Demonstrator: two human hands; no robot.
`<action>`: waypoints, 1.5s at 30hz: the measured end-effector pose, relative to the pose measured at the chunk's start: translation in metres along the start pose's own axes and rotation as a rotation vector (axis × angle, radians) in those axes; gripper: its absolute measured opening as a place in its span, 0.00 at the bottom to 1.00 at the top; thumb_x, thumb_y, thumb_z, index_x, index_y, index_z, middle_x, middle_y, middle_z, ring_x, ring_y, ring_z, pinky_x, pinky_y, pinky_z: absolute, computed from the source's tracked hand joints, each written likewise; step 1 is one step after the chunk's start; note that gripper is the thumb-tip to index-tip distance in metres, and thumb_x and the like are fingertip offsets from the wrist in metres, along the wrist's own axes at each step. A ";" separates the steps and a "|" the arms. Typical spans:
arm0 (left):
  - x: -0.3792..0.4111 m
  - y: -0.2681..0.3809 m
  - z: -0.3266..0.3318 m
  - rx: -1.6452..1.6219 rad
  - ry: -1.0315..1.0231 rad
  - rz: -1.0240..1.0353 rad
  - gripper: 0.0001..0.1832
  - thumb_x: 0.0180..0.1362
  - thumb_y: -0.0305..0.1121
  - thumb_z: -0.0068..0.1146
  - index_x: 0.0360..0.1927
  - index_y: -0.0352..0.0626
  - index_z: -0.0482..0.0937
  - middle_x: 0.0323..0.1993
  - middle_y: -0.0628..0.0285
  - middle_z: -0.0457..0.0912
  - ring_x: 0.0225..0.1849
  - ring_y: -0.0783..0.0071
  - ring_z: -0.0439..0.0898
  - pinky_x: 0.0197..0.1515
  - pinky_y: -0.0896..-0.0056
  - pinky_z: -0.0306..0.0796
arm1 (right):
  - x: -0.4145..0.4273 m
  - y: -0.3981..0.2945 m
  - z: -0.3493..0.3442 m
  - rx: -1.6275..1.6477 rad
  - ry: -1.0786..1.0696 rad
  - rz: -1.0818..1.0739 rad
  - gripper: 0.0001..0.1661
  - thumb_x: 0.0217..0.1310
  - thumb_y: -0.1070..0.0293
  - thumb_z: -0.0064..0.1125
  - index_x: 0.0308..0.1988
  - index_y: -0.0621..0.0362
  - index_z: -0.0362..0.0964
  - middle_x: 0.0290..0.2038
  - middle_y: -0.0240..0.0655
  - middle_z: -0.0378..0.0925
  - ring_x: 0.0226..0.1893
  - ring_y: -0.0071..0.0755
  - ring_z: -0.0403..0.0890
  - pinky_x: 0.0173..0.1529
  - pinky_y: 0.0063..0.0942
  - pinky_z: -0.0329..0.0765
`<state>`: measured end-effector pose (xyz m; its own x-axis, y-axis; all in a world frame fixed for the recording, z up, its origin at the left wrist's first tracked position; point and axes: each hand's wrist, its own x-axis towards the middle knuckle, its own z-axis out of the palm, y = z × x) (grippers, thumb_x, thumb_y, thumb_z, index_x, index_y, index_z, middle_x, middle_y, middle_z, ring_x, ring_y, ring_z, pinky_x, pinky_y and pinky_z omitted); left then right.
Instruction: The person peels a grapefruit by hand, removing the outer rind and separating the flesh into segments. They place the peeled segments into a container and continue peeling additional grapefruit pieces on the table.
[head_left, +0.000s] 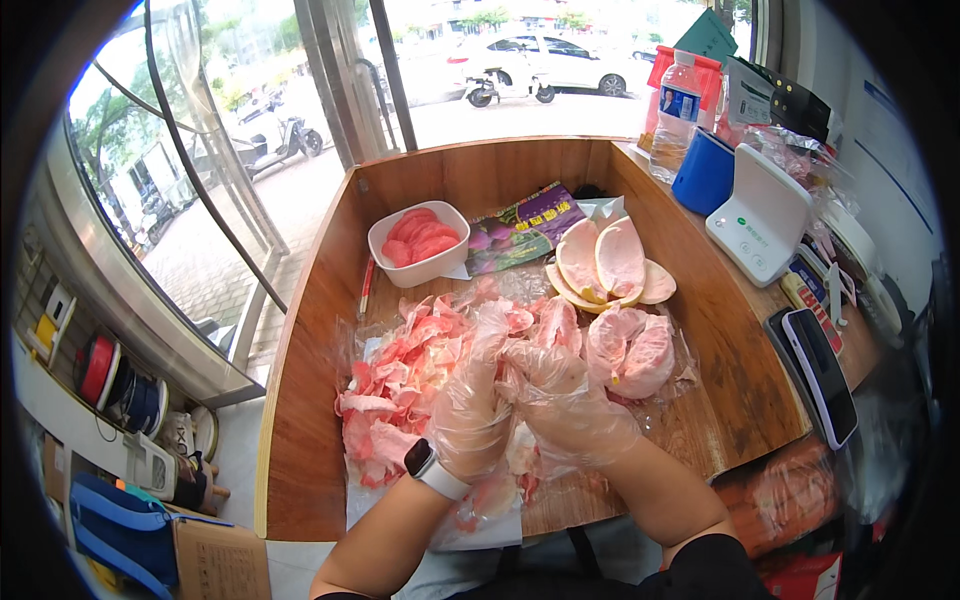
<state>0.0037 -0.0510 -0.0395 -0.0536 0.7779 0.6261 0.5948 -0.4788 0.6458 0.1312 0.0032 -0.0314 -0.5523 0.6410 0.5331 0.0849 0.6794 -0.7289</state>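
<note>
My left hand (472, 409) and my right hand (574, 405) come together above the wooden tray table, both in clear plastic gloves. Their fingers pinch a piece of pink pomelo (513, 369), mostly hidden by the gloves. Left of them and under them spreads a heap of peeled pomelo membranes (409, 367). Just right of my right hand sits a partly split peeled pomelo (630, 352), with a pomelo segment (559, 326) beside it. Thick pomelo rind pieces (600, 262) are stacked behind. A white plastic bowl (411, 276) at the back left contains peeled red pomelo flesh (420, 237).
Raised wooden sides (307, 360) border the work surface. A printed purple and green bag (517, 229) lies at the back. On the right ledge stand a water bottle (675, 120), a blue cup (703, 171), a white payment device (761, 217) and a smartphone (819, 379).
</note>
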 end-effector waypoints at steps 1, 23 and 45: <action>-0.002 -0.003 0.000 0.055 0.009 0.019 0.21 0.59 0.24 0.43 0.58 0.36 0.64 0.51 0.46 0.72 0.53 0.51 0.72 0.56 0.60 0.65 | 0.001 -0.002 0.000 0.078 -0.017 0.033 0.11 0.59 0.72 0.50 0.42 0.62 0.72 0.33 0.43 0.75 0.35 0.41 0.77 0.42 0.31 0.73; -0.014 -0.041 -0.011 -0.332 0.496 -0.249 0.16 0.67 0.39 0.36 0.48 0.38 0.68 0.40 0.63 0.73 0.41 0.75 0.72 0.45 0.73 0.68 | 0.010 -0.025 0.000 0.416 -0.001 0.588 0.13 0.67 0.65 0.41 0.34 0.61 0.69 0.26 0.31 0.71 0.26 0.21 0.71 0.36 0.22 0.72; -0.003 -0.005 0.005 -0.890 0.454 -0.320 0.14 0.68 0.37 0.40 0.54 0.44 0.61 0.48 0.60 0.71 0.45 0.74 0.73 0.47 0.73 0.70 | -0.005 -0.004 0.029 -0.204 0.014 -0.156 0.07 0.61 0.71 0.51 0.36 0.63 0.70 0.30 0.44 0.73 0.31 0.43 0.75 0.36 0.35 0.71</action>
<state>0.0049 -0.0485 -0.0466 -0.5099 0.7834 0.3554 -0.2949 -0.5473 0.7833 0.1096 -0.0131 -0.0433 -0.5602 0.5264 0.6396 0.1661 0.8278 -0.5359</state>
